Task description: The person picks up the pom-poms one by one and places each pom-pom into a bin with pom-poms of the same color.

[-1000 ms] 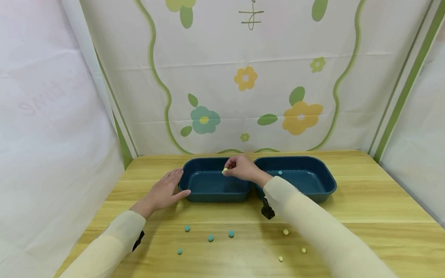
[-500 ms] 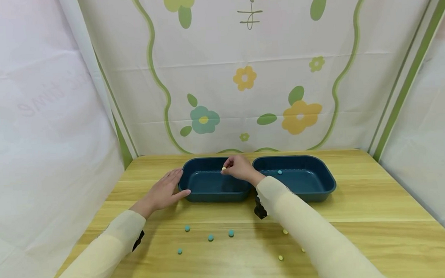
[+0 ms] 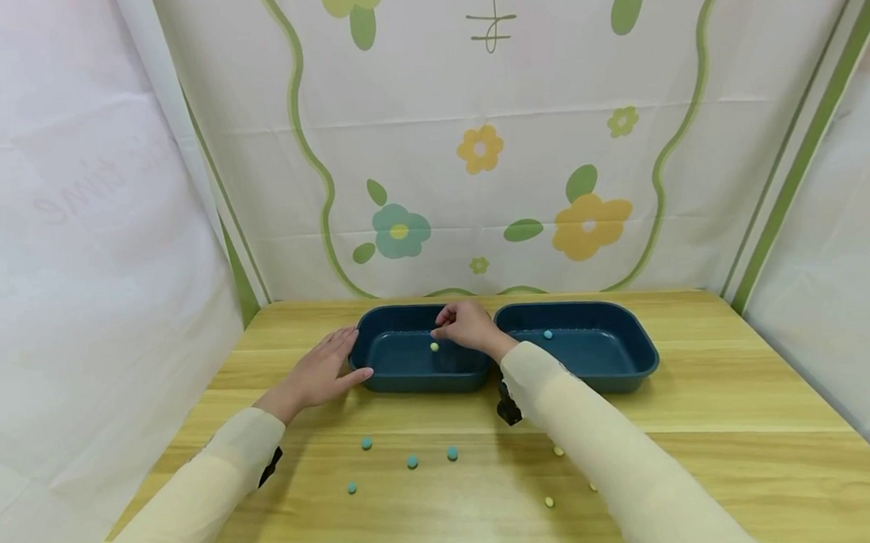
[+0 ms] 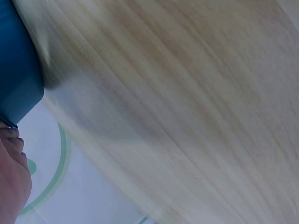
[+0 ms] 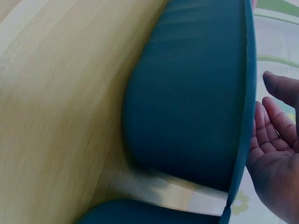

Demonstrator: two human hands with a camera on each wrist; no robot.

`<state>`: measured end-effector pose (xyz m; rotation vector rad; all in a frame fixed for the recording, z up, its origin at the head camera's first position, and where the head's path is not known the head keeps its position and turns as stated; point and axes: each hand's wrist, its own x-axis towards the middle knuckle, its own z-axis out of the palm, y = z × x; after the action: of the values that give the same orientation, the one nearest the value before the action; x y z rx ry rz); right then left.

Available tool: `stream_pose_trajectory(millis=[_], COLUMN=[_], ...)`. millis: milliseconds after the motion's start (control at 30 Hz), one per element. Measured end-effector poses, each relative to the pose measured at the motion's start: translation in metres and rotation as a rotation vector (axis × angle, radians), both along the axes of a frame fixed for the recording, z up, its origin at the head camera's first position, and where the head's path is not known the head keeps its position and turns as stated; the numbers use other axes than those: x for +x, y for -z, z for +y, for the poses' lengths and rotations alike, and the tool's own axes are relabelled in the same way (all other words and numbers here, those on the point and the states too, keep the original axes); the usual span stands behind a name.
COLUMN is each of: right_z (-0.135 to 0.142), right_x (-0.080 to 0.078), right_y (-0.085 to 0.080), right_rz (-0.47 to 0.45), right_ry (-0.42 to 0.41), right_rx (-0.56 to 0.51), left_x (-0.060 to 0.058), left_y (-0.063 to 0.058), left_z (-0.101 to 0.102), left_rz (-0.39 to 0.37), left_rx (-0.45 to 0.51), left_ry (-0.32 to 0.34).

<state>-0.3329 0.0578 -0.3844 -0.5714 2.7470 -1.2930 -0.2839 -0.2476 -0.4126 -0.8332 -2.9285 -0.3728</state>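
Note:
My left hand rests against the left end of the left blue tray, fingers straight and thumb apart at its front corner. Over the right part of that tray hovers my right hand, holding nothing. In the right wrist view its thumb stands apart from the fingers. A small yellow ball is inside the left tray, just below the fingertips; whether it touches the bottom I cannot tell. One small blue ball sits in the right blue tray.
Several blue balls lie on the wooden table in front of the left tray. Yellow balls lie nearer the right forearm, which partly covers some. A flowered cloth hangs behind the trays.
The right hand has let go of the yellow ball, which dropped from its fingertips into the left tray. Earlier, the right forearm shifted slightly left. The left hand has stayed in place.

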Motion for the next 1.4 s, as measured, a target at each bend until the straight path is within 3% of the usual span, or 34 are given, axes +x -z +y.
stream_pose_trajectory(millis=[300, 633, 933, 1400], right_z=[0.004, 0.025, 0.055, 0.104], right_x=[-0.001, 0.005, 0.024, 0.059], right_y=[-0.007, -0.025, -0.039, -0.043], right_rz=[-0.006, 0.014, 0.029, 0.055], right_ry=[-0.03, -0.053, -0.064, -0.083], right_rx=[0.013, 0.029, 0.017, -0.034], left_x=[0.0, -0.001, -0.003, -0.002], left_y=[-0.002, -0.002, -0.001, -0.003], left_z=[0.0, 0.0, 0.0, 0.001], left_rz=[-0.002, -0.011, -0.014, -0.025], left_rx=[-0.004, -0.016, -0.025, -0.03], left_ry=[-0.004, -0.01, -0.006, -0.001])
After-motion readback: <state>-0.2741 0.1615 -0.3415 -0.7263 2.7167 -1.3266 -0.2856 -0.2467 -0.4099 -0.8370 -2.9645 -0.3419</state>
